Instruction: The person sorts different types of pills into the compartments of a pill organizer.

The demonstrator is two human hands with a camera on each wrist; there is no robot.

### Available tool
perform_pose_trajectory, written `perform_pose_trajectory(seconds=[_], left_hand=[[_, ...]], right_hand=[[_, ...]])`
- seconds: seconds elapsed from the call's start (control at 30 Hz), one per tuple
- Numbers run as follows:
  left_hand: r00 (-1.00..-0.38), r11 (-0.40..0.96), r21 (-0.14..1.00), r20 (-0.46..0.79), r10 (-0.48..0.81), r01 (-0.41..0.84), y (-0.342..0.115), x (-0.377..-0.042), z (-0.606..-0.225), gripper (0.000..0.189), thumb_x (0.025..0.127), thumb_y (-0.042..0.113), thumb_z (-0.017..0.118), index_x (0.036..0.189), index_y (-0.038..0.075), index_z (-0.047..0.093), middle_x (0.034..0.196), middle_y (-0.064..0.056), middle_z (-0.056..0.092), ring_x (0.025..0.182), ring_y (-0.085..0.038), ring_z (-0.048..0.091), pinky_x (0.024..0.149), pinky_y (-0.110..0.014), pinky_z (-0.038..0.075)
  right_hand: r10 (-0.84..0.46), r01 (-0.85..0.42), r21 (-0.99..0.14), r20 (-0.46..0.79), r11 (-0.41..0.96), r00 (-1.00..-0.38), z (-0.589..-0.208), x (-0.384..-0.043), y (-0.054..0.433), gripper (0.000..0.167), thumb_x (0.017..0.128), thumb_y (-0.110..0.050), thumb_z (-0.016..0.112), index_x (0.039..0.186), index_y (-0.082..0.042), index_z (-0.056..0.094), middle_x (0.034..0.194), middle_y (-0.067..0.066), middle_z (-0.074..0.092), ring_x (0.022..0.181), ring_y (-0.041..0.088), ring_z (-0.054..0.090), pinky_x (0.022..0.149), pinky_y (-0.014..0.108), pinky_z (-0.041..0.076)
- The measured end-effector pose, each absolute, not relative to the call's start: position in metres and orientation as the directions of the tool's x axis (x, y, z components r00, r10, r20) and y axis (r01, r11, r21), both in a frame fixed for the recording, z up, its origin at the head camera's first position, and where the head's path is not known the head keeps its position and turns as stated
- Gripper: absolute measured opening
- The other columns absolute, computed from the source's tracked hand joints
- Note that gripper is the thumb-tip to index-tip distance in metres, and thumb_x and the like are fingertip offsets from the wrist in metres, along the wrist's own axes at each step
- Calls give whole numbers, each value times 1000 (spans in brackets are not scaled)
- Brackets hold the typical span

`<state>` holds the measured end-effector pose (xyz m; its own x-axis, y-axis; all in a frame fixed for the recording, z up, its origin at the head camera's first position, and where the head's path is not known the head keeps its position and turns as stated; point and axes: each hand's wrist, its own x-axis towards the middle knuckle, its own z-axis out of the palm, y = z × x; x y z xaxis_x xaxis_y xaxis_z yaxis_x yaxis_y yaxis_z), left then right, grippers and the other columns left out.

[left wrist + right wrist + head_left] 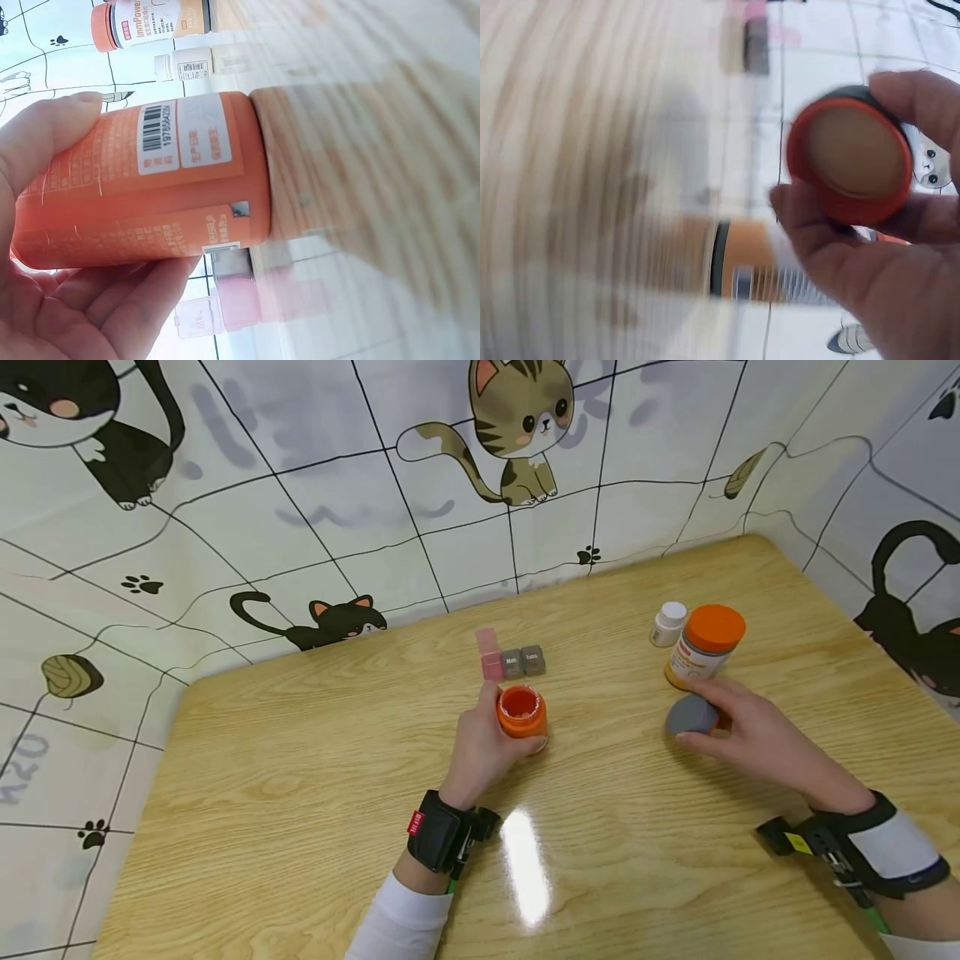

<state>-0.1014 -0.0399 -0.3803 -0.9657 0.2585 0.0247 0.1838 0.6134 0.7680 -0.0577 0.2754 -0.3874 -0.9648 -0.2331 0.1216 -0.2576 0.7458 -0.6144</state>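
My left hand (483, 747) grips an uncapped orange bottle (522, 714) standing upright on the table; something small shows inside its mouth. In the left wrist view its side carries a white barcode label (159, 135). On the right, my right hand (750, 735) pinches a round grey cap (692, 716) above the table. The right wrist view shows the cap's orange rim (847, 210) and hollow underside. Just behind the bottle lies a small pill organizer (512, 662) with a pink compartment, its lid up, and two grey ones marked with days.
A larger bottle with an orange lid (715, 628) stands just beyond my right hand, beside a small white bottle (668, 624). The wooden table (315, 793) meets a white cat-patterned backdrop (315, 518) at the back and right.
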Motion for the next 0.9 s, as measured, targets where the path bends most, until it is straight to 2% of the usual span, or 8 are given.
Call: perform_pose_trajectory(seconds=[0.1,0.17,0.27,0.4,0.47,0.53,0.67,0.9], left_hand=[[-966,609,772,27,258,184,-40,-101,-381,61,74,13,91,118,3,50,111,-18,73,101,-31,71,89,-43,58],[-966,607,774,26,257,182,-41,-102,-381,61,74,12,91,119,3,50,111,-18,73,101,-31,71,89,-43,58],[-967,605,776,22,255,177,-41,-102,-382,61,74,12,90,119,3,50,111,-17,73,102,-31,71,89,-43,58],[-967,603,779,16,254,171,-41,-101,-382,60,74,13,90,118,3,50,112,-17,73,102,-31,71,89,-43,57],[-967,603,778,19,255,174,-42,-101,-382,60,74,13,90,118,3,50,112,-17,73,102,-31,71,89,-42,58],[-967,602,779,21,255,176,-42,-101,-381,60,74,13,90,118,3,50,112,-17,73,102,-31,71,89,-42,57],[-967,596,783,22,255,175,-42,-101,-381,61,74,13,90,118,3,50,112,-17,73,102,-31,71,89,-43,57],[-964,603,776,26,265,186,-42,-102,-382,61,75,13,90,119,2,49,112,-17,72,102,-31,71,89,-43,58]], right_hand=[[-242,-224,-498,29,838,-970,-387,-59,290,70,79,-10,85,130,24,51,114,40,56,83,31,57,64,30,47],[-227,-187,-446,-37,875,-973,-385,-60,295,74,79,-13,85,129,27,47,111,42,57,84,36,59,66,37,50],[-176,-107,-426,-125,898,-976,-381,-61,300,79,80,-16,85,127,28,39,95,36,59,75,32,58,64,39,51],[-89,-1,-427,-185,904,-979,-375,-58,299,63,80,-18,84,105,19,39,73,20,53,61,25,52,54,34,45],[-68,14,-414,-183,910,-981,-373,-56,297,55,80,-18,84,95,12,41,68,14,48,58,23,48,51,32,40],[-59,15,-403,-171,915,-984,-373,-56,293,51,80,-19,85,90,10,43,67,12,48,58,22,47,51,31,38],[-71,-19,-399,-117,917,-991,-379,-57,282,48,78,-19,85,90,11,50,68,13,52,60,24,50,53,33,38],[-61,-20,-370,-100,929,-993,-387,-55,273,45,77,-20,84,91,14,59,73,19,62,65,30,58,60,46,48]])
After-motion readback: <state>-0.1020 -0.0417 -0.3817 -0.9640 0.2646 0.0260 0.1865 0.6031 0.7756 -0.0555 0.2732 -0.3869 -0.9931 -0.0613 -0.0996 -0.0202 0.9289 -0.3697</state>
